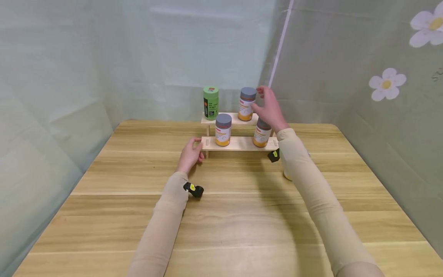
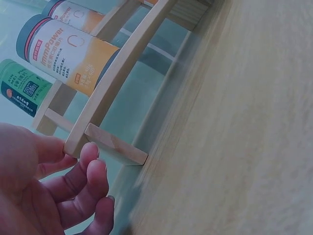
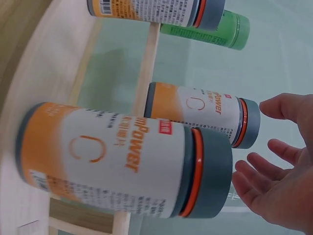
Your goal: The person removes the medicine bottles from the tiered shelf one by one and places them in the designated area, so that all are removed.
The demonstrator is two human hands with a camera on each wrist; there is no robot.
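Note:
A two-tier wooden display stand holds the jars. My left hand grips the left end of its lower tier, fingers curled at the shelf corner. On the upper tier, a grey-lidded white-and-orange supplement jar stands upright, right of a green jar. My right hand is beside the grey lid, its thumb and fingers spread apart with nothing held. Two matching supplement jars, one on the left and one on the right, stand on the lower tier.
Part of another jar shows on the wooden table, mostly hidden behind the right sleeve. Pale cloth hangs behind and at both sides of the table. Small black cameras sit at both wrists.

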